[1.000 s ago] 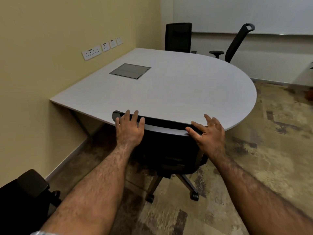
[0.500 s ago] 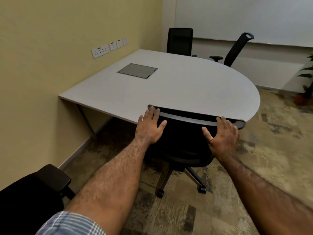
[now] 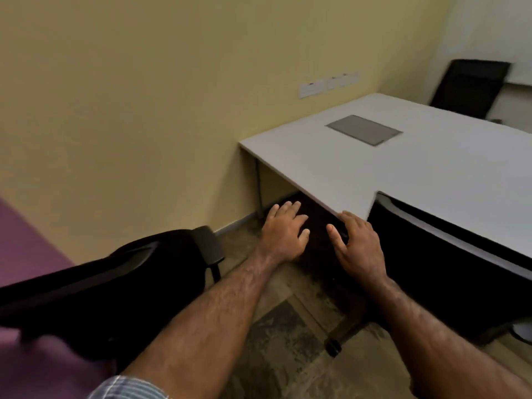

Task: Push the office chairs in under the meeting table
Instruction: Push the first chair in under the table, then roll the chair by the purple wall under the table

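Hands (image 3: 319,237) empty, spread; pushed-in chair (image 3: 449,272) just R, loose chair (image 3: 121,280) L.

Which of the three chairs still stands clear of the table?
The chair at lower left, by the yellow wall. The right one has its back at the table edge; the far one stands close behind it.

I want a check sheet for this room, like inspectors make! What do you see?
Surface: grey meeting table, bare apart from a flush metal hatch.
Job's things: pushed-in chair on the right, its back against the table edge; loose chair on the left, away from the table; far chair at the table's other side.
Clutter: nothing seen.
Hands: left hand and right hand open, holding nothing, between the two near chairs.
Cables: nothing seen.
Surroundings: yellow wall, wall sockets, patterned carpet.
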### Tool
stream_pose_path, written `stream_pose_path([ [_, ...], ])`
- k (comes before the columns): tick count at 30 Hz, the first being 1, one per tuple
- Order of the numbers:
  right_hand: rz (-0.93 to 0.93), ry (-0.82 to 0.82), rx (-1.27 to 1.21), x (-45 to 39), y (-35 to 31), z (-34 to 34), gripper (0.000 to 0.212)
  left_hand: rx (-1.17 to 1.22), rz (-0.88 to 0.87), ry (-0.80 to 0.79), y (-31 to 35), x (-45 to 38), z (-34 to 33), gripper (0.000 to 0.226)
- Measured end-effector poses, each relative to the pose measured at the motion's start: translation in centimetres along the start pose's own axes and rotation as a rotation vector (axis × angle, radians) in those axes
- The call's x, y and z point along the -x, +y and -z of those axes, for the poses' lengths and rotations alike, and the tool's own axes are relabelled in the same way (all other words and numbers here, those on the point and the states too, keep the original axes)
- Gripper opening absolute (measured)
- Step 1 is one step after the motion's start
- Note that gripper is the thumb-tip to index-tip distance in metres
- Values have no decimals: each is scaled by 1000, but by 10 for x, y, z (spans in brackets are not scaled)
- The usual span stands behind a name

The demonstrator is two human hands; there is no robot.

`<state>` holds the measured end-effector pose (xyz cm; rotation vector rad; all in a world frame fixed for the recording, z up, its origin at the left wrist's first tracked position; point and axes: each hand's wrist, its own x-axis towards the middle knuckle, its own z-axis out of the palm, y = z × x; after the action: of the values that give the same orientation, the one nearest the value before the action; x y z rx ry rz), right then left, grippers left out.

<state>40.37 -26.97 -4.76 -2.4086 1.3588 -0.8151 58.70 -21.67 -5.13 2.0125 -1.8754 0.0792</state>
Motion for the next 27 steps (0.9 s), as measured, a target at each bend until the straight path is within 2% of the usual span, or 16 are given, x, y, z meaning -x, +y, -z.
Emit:
stream_pose_path([
  [2, 136, -86, -114, -3, -41, -25, 56, -18, 100, 109, -28, 42, 25, 41],
  [3, 133, -89, -133, -2, -44, -29, 54, -19, 84, 147, -31, 46, 30, 40],
  [5, 236, -140, -236, -6, -88, -45, 51, -121, 177, 220, -60, 76, 62, 38],
  [7, 378, -225, -285, -2, -121, -59, 52, -169, 318, 281, -78, 111, 89, 37],
  [9, 438, -281, -307, 0, -139, -63, 54, -230, 365, 339, -87, 129, 104, 34],
  [10, 498, -322, -328, 11, -154, -69, 54, -262, 424, 330, -89, 155, 111, 34],
  [12, 486, -353, -318, 15, -157, -76, 54, -252, 470, 362, -94, 167, 116, 36],
  [17, 759, -488, -364, 58, -224, -87, 57, -407, 702, 441, -106, 269, 151, 46],
  [21, 875, -543, -353, 71, -260, -89, 65, -430, 882, 489, -117, 320, 173, 54],
  [24, 1004, -565, -282, 89, -289, -95, 72, -432, 1052, 465, -135, 371, 192, 67],
  [27, 1045, -566, -232, 88, -309, -103, 77, -426, 1176, 402, -159, 401, 202, 70],
])
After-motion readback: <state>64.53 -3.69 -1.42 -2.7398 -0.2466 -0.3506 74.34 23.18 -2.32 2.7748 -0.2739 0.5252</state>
